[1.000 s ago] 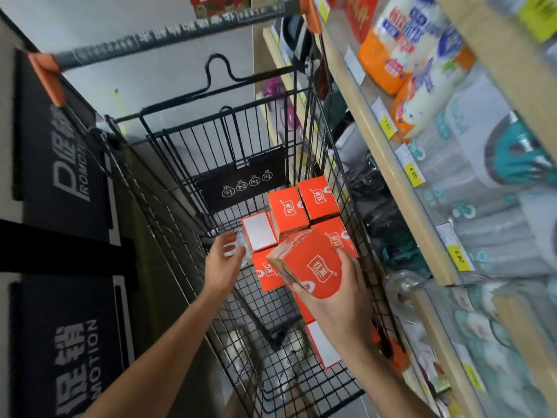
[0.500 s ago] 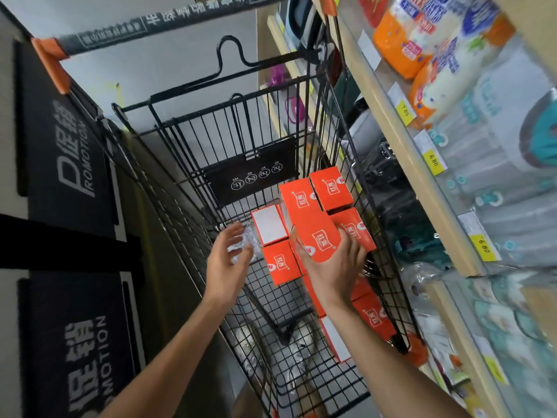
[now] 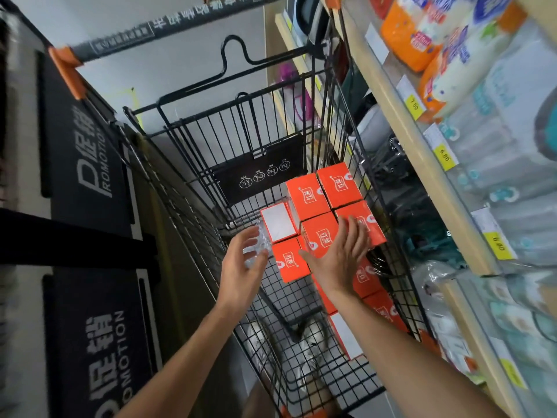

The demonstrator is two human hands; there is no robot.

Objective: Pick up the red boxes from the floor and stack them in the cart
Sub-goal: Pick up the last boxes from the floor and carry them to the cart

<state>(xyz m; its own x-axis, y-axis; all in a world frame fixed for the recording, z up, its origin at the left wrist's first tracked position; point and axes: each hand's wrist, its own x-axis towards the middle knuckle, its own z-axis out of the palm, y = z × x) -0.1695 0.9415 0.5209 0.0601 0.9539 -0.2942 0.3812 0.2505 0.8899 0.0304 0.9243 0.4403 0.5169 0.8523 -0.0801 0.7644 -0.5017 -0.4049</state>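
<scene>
Near end of the cart (image 3: 193, 188) floor is bare mesh. Left hand (image 3: 241, 267) holds crinkly clear plastic wrap (image 3: 256, 248), right hand (image 3: 337, 260) lies flat, fingers straight, on a red box (image 3: 319, 233). Beyond, more red boxes (image 3: 307, 194) stacked logo-up, long sides running toward the far end

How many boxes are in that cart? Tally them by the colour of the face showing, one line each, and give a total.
Red-faced boxes: 7
White-faced boxes: 2
Total: 9 that can be made out in the cart; the right hand covers part of two red ones.
</scene>
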